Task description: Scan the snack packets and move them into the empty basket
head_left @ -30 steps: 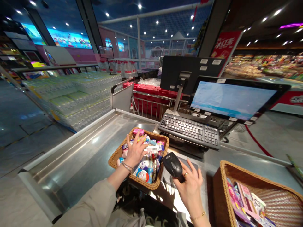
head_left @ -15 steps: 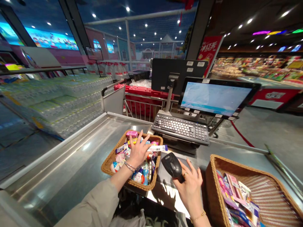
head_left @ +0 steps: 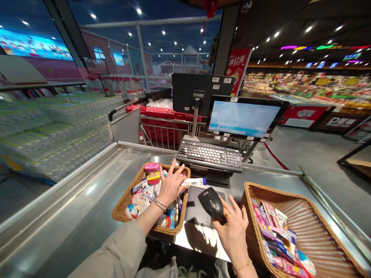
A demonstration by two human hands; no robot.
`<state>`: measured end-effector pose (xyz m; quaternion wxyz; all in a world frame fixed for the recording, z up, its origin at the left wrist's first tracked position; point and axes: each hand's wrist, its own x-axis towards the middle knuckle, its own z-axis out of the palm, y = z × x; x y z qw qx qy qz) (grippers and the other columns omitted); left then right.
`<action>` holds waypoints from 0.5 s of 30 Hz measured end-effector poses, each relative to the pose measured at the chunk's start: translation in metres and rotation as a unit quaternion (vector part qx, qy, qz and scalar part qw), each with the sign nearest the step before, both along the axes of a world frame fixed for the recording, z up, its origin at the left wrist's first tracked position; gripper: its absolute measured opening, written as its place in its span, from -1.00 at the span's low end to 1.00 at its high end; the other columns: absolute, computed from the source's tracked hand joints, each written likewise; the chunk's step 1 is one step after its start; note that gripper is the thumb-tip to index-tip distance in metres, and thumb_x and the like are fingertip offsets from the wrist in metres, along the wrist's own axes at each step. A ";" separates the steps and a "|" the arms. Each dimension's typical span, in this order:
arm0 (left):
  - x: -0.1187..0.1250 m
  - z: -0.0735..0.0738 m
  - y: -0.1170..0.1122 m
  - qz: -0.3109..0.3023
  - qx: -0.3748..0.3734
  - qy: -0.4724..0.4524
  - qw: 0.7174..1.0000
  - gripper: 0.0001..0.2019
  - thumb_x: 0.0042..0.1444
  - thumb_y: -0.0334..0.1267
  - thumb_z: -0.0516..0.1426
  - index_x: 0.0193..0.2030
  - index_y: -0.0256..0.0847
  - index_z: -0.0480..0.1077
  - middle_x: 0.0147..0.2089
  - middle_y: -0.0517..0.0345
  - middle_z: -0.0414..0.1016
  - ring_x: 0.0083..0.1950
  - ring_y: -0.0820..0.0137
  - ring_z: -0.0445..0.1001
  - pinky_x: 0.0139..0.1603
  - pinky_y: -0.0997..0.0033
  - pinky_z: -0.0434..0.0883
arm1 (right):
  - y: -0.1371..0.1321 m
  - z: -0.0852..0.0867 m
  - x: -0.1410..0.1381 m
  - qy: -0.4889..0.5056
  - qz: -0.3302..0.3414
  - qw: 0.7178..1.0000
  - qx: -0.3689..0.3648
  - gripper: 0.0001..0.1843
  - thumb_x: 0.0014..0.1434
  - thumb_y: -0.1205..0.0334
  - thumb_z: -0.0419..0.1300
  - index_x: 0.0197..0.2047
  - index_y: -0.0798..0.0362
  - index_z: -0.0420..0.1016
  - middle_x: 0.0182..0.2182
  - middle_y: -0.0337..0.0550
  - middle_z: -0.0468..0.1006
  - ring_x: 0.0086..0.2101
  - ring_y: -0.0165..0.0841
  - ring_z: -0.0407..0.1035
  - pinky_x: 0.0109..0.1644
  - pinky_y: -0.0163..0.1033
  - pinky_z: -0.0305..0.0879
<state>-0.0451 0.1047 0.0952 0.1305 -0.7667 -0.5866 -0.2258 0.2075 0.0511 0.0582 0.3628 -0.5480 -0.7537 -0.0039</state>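
Note:
My left hand (head_left: 170, 187) is over the left wicker basket (head_left: 118, 207), pinching a slim white packet with blue ends (head_left: 194, 181) between thumb and fingers. The packet sticks out to the right past the basket's rim, its barcode showing. Small packaged sweets and toys fill that basket, among them a pink box (head_left: 151, 167) and a yellow-and-red one (head_left: 153, 178). My right hand (head_left: 234, 227) is wrapped round a black barcode scanner (head_left: 211, 202), whose head is just below and right of the packet, apart from it. Some of its fingers stand away from the handle.
A second wicker basket (head_left: 324, 222) on the right holds similar packets along its left side. Behind are a keyboard (head_left: 209, 155), a lit screen (head_left: 243, 117) and a dark monitor back (head_left: 185, 92). The metal counter (head_left: 87, 197) has a raised left edge.
The view has turned to the right, so the baskets and screens sit further left in it. The packet has shifted slightly right relative to the left basket. Both hands keep their holds.

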 end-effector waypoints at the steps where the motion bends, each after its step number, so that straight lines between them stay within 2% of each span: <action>1: 0.002 0.000 0.001 -0.004 0.003 -0.002 1.000 -0.80 0.12 -0.12 0.22 -0.11 -0.02 0.51 0.35 0.11 0.26 0.46 -0.10 -0.08 0.28 -0.53 -0.48 | -0.001 0.000 0.001 -0.002 -0.003 1.000 -0.002 -0.74 0.03 0.19 0.20 -0.15 -0.06 0.52 0.02 -0.18 0.56 0.20 -0.04 0.20 0.28 0.28 -0.17; 15: 0.017 -0.004 0.012 -0.037 0.044 0.003 0.998 -0.82 0.08 -0.14 0.26 -0.15 -0.02 0.51 0.33 0.11 0.30 0.45 -0.06 -0.05 0.27 -0.58 -0.43 | -0.007 0.002 0.015 -0.005 -0.023 0.999 0.034 -0.78 0.04 0.20 0.19 -0.19 -0.04 0.53 -0.04 -0.13 0.58 0.15 -0.04 0.26 0.23 0.26 -0.09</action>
